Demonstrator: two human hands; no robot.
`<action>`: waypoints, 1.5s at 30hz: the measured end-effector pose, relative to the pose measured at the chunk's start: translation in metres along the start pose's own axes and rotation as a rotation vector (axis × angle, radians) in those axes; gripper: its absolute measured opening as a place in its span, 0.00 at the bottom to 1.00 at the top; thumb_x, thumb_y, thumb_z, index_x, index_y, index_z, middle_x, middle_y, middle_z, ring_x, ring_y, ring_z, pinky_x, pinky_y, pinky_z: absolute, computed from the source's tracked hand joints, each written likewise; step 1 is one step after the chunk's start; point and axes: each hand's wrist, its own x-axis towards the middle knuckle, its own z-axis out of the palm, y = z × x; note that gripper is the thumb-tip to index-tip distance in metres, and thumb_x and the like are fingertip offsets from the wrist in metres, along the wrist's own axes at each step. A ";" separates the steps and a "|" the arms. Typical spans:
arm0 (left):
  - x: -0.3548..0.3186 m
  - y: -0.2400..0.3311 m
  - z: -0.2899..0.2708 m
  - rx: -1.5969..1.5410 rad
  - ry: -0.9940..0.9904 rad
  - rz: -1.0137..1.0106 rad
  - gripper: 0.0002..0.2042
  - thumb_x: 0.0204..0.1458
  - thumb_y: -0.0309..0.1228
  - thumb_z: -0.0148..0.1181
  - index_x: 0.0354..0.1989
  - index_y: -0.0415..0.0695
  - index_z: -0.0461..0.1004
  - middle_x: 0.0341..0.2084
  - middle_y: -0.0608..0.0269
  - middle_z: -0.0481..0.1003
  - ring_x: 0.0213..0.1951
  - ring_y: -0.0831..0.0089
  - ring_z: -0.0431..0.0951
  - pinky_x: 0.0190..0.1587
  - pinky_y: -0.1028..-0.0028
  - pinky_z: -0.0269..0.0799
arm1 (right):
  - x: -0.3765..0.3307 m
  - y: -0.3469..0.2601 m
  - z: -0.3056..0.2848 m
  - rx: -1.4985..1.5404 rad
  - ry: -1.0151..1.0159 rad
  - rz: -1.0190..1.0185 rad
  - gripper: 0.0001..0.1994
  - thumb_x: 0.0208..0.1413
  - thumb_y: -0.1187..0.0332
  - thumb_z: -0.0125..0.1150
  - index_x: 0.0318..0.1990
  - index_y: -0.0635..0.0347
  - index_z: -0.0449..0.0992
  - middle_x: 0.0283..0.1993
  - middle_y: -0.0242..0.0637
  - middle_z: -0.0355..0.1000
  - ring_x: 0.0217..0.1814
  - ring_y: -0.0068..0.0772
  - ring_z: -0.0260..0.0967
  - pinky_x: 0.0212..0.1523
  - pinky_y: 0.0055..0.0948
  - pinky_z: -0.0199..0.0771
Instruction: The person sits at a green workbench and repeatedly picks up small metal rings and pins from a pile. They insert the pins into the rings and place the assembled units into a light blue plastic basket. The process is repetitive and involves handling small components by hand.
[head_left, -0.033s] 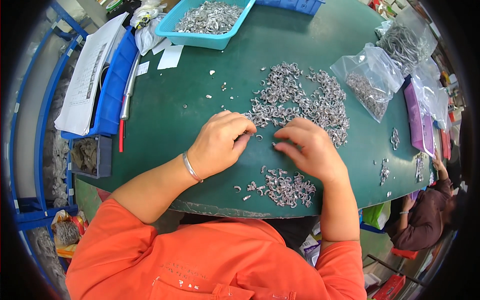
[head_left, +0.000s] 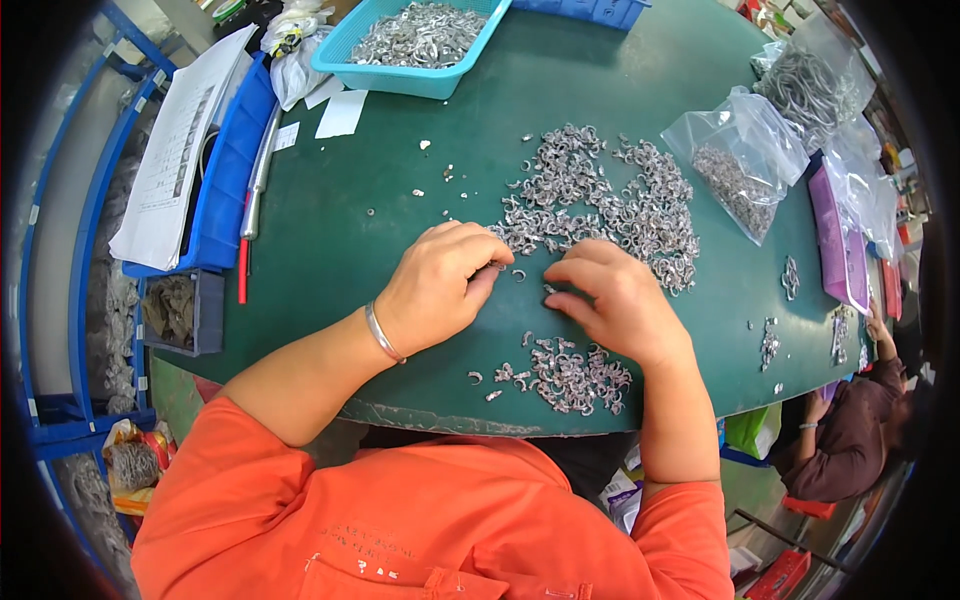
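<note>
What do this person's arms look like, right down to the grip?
Left grip and right grip are ungloved human hands. A silver-coloured bangle circles the left wrist; the right shows none. Orange-red sleeves end near the elbows, leaving the forearms bare.

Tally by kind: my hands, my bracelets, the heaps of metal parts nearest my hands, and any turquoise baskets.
Left hand, right hand: 2
Larger heap, smaller heap: 2
Silver bracelet: 1
Turquoise basket: 1
Total: 6
</note>
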 end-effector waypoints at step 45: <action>-0.002 0.018 -0.003 -0.459 0.040 -0.143 0.07 0.49 0.16 0.68 0.35 0.39 0.79 0.37 0.60 0.80 0.39 0.73 0.80 0.42 0.74 0.77 | 0.005 -0.016 0.014 0.275 0.252 -0.055 0.07 0.51 0.79 0.67 0.39 0.62 0.81 0.34 0.41 0.77 0.35 0.43 0.76 0.36 0.34 0.76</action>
